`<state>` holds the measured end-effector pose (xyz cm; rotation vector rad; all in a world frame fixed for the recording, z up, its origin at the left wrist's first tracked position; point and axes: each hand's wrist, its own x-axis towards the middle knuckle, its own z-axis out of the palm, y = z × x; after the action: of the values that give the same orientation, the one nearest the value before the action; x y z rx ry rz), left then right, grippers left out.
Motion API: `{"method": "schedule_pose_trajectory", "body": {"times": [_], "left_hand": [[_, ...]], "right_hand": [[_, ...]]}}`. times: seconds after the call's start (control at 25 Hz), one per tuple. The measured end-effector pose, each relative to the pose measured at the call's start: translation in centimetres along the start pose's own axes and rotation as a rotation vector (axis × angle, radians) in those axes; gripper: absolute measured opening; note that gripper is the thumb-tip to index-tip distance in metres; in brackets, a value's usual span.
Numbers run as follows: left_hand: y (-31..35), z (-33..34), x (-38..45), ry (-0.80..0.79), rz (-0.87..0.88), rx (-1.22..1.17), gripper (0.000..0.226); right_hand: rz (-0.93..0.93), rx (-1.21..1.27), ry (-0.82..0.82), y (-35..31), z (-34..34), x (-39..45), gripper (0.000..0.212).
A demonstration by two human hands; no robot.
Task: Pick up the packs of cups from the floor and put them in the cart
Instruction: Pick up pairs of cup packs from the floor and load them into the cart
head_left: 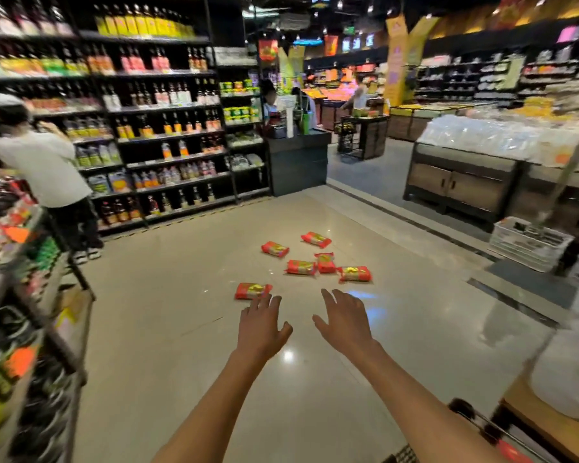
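Observation:
Several red packs of cups lie scattered on the shiny floor ahead of me. The nearest pack lies just beyond my left hand's fingertips. Others lie farther off: one to the right, one in the middle, one and one at the back. My left hand and my right hand are both stretched forward, palms down, fingers spread, holding nothing. A bit of the cart, with a dark handle and red trim, shows at the bottom right.
A person in a white shirt stands at the bottle shelves on the left. A snack rack lines the left edge. A dark counter stands ahead, a display stand and white crates on the right.

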<state>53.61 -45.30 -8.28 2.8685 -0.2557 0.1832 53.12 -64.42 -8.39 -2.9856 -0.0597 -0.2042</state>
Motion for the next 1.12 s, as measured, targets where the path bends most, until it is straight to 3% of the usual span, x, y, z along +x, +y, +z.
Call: {"method": "schedule_pose_trajectory", "body": {"times": [0.2, 0.4, 0.76, 1.12], "left_hand": [[-5.8, 0.8, 4.6, -0.007, -0.058, 0.012, 0.072], [-7.1, 3.0, 12.6, -0.022, -0.044, 0.042, 0.069], [-6.1, 6.2, 37.1, -0.031, 0.082, 0.084, 0.063], [-11.5, 8.7, 56.6, -0.041, 0.013, 0.123, 0.062]], "right_hand": [[-0.028, -0.001, -0.061, -2.3, 2.6, 7.1, 0.072], [-0.010, 0.007, -0.074, -1.2, 4.9, 15.6, 0.072], [0.031, 0.087, -0.027, 3.7, 8.0, 38.4, 0.069], [-0.015, 0.073, -0.081, 6.3, 11.6, 58.6, 0.062]]}}
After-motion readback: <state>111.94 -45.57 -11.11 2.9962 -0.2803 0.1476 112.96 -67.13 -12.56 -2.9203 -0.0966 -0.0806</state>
